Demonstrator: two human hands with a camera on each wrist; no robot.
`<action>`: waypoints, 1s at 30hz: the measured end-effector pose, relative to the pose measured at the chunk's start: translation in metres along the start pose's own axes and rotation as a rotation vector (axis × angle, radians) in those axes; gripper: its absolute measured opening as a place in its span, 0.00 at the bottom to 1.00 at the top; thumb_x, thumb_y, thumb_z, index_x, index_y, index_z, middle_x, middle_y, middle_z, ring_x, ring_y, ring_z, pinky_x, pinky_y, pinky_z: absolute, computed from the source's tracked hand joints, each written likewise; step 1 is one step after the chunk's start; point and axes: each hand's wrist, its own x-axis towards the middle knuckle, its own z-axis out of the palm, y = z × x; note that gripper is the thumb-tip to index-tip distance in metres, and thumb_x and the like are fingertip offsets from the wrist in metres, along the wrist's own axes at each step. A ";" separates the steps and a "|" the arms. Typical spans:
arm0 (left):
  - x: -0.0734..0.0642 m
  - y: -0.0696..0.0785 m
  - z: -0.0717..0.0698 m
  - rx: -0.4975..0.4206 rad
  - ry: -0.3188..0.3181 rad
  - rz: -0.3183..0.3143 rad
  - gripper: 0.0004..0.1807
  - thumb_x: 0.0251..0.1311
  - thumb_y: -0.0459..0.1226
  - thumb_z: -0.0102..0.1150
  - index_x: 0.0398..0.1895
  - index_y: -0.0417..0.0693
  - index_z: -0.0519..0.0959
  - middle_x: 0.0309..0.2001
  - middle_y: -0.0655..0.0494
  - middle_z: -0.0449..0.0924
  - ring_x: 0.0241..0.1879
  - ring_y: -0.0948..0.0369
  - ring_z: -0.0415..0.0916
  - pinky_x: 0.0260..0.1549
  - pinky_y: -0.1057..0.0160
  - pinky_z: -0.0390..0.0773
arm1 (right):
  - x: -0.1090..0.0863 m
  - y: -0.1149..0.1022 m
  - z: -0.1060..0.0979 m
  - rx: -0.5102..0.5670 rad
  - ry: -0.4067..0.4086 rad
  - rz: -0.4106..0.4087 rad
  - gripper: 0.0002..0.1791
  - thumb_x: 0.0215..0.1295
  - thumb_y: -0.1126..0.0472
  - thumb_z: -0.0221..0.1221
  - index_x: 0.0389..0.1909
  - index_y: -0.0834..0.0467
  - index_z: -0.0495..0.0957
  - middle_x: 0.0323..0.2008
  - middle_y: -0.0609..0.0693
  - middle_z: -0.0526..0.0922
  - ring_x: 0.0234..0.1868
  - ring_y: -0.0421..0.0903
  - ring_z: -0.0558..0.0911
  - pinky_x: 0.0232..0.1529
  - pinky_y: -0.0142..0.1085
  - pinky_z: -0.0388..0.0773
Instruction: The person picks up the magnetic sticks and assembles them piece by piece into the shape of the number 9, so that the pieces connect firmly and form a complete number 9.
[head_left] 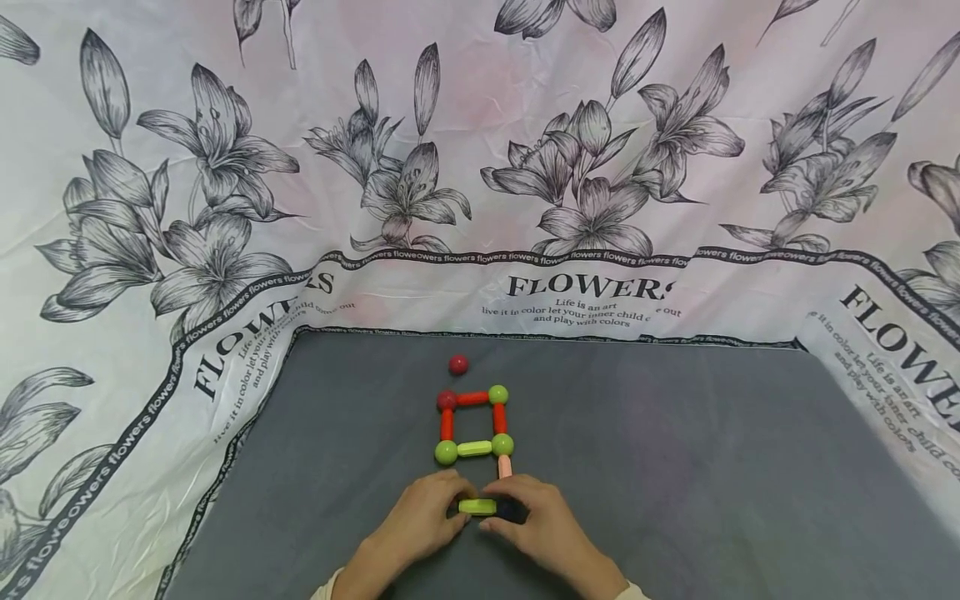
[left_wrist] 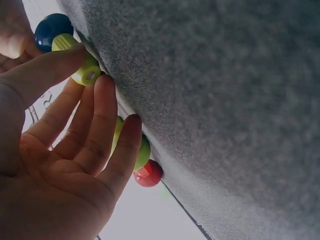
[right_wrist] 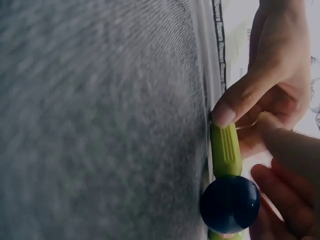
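In the head view, my left hand [head_left: 429,512] pinches one end of a yellow-green rod [head_left: 477,507]. Its thumb and fingertips hold the rod in the left wrist view as well. A dark blue ball [right_wrist: 230,204] joins the rod's other end. Around that ball my right hand [head_left: 542,521] is loosely curved; its thumb stands apart from the ball and one finger is close beside it. Behind the hands, a pink rod [head_left: 505,467] runs from a green ball [head_left: 502,445] toward the right fingers, where its near end is hidden.
Beyond the hands lies a square of red rods [head_left: 472,399], a yellow-green rod [head_left: 474,449], green balls and a red ball [head_left: 447,401]. A loose red ball [head_left: 458,364] sits farther back. The grey table [head_left: 675,450] meets a flower-printed cloth [head_left: 420,292] at its back and sides.
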 end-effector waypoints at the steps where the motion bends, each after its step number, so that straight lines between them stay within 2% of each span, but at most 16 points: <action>1: 0.000 0.000 0.000 0.001 -0.002 -0.001 0.11 0.55 0.37 0.72 0.42 0.56 0.86 0.34 0.68 0.79 0.30 0.75 0.68 0.31 0.72 0.71 | 0.000 0.000 0.001 -0.019 -0.001 -0.021 0.22 0.51 0.52 0.75 0.49 0.47 0.84 0.46 0.37 0.87 0.50 0.38 0.85 0.52 0.36 0.82; 5: 0.001 0.000 -0.001 -0.002 -0.011 -0.009 0.11 0.55 0.37 0.72 0.43 0.56 0.86 0.34 0.68 0.79 0.30 0.75 0.67 0.30 0.72 0.70 | 0.001 0.002 0.003 -0.060 -0.011 -0.062 0.22 0.50 0.56 0.76 0.48 0.49 0.85 0.45 0.37 0.86 0.50 0.37 0.84 0.52 0.36 0.82; 12: 0.001 0.001 -0.001 -0.018 -0.010 -0.010 0.11 0.54 0.37 0.72 0.42 0.55 0.87 0.33 0.69 0.79 0.29 0.75 0.67 0.30 0.73 0.70 | 0.003 0.004 0.006 -0.078 -0.020 -0.078 0.20 0.51 0.59 0.76 0.47 0.50 0.85 0.43 0.40 0.87 0.49 0.37 0.83 0.51 0.35 0.81; 19: 0.002 0.001 -0.001 -0.041 -0.019 -0.017 0.11 0.54 0.37 0.72 0.41 0.56 0.86 0.32 0.69 0.78 0.29 0.75 0.67 0.30 0.73 0.70 | 0.007 0.002 0.007 -0.162 -0.039 -0.117 0.18 0.51 0.61 0.75 0.45 0.51 0.85 0.41 0.40 0.87 0.46 0.36 0.82 0.50 0.33 0.80; 25: 0.003 0.001 -0.002 -0.070 -0.029 -0.027 0.11 0.54 0.38 0.73 0.41 0.56 0.87 0.31 0.69 0.78 0.29 0.75 0.69 0.29 0.73 0.70 | 0.008 -0.001 0.006 -0.230 -0.059 -0.114 0.15 0.53 0.62 0.74 0.43 0.51 0.85 0.38 0.39 0.87 0.44 0.35 0.80 0.49 0.32 0.80; 30: 0.005 -0.007 -0.012 -0.135 -0.048 -0.037 0.12 0.54 0.41 0.74 0.43 0.57 0.86 0.35 0.68 0.81 0.32 0.75 0.72 0.32 0.72 0.74 | 0.009 -0.002 0.006 -0.244 -0.052 -0.112 0.14 0.53 0.62 0.74 0.41 0.51 0.86 0.37 0.39 0.87 0.43 0.35 0.80 0.47 0.32 0.80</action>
